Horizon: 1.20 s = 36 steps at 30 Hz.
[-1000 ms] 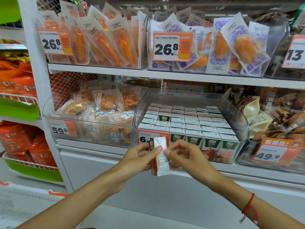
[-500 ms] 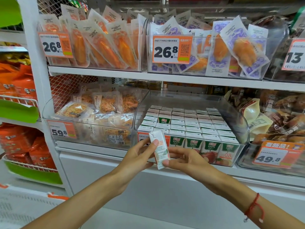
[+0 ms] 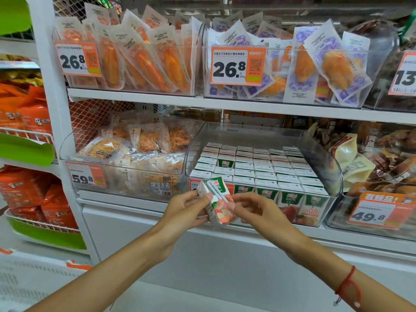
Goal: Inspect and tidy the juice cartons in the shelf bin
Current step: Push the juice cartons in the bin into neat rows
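In front of the middle shelf, just near of the clear bin point(image 3: 324, 158), both hands hold one juice carton point(image 3: 217, 202) between them. The left hand point(image 3: 186, 209) grips its left side, thumb across the front face and fingers curled behind; the right hand point(image 3: 254, 210) pinches its right edge with thumb and fingertips. The carton tilts, top leaning left, its green-and-red printed face toward the camera with a wrapped straw point(image 3: 217, 191) running diagonally across it. It sits outside the bin, over the bin's near left corner. Inside the bin, the other juice cartons point(image 3: 265, 167) stand upright in tight rows, white tops showing; one carton in the left columns stands out with its green face exposed, beside a lower spot. The front row shows green "100%" labels through the wall. An orange price tag point(image 3: 194, 184) at the bin's near left is mostly hidden behind the held carton. Left bin: snack packets point(image 3: 139, 140), tag 59.8. Right bin: brown packets, tag 49.8. Upper shelf point(image 3: 225, 104): orange and purple pouches, tags 26.8. A red cord bracelet point(image 3: 347, 287) circles the right wrist.
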Motion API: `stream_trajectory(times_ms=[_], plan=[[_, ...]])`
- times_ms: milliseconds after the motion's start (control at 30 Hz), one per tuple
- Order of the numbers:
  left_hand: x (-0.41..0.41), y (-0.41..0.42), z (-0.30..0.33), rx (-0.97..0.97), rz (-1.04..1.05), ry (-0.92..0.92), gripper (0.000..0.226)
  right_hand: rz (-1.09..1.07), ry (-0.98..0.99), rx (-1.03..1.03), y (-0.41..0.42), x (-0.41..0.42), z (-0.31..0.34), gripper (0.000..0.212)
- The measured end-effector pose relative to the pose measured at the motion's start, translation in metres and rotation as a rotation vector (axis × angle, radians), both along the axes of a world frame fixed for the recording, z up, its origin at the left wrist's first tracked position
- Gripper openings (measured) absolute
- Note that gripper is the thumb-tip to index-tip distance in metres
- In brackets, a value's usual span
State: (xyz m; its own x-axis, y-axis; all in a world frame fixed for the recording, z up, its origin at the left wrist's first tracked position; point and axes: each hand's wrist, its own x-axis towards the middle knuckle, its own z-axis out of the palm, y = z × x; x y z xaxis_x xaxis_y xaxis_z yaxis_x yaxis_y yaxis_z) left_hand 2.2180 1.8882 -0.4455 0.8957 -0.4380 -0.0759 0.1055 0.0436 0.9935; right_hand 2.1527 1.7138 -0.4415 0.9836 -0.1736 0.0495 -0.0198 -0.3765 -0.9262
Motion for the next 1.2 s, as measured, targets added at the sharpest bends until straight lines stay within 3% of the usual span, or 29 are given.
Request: stream_trajectory(times_ms=[100, 333, 433, 633, 900, 1033, 1200], plan=[[0.0, 0.001, 0.001, -0.007, -0.05, 0.001, 0.026, 0.036, 0.088, 0.097, -0.005, 0.0, 0.003, 0.026], [-0.003, -0.001, -0.002, -0.019, -0.148, -0.071, 0.027, 0.206, 0.145, 0.22, -0.008, -0.002, 0.005, 0.026], [-0.002, 0.0, -0.003, 0.002, -0.082, -0.074, 0.026, 0.13, 0.083, 0.222, -0.009, 0.0, 0.004, 0.024], [-0.007, -0.004, -0.003, 0.079, -0.052, -0.005, 0.026, -0.129, -0.134, -0.339, -0.001, 0.001, -0.005, 0.039], [-0.009, -0.003, -0.002, 0.06, -0.133, 0.048, 0.034, -0.127, -0.31, -0.426, 0.019, -0.005, -0.009, 0.043], [-0.002, 0.004, 0.003, 0.017, -0.151, 0.107, 0.041, -0.025, -0.278, -0.242, 0.017, -0.008, 0.004, 0.025], [0.001, 0.008, 0.011, -0.03, -0.184, 0.098, 0.041, 0.072, -0.162, 0.033, 0.009, -0.01, 0.015, 0.023]])
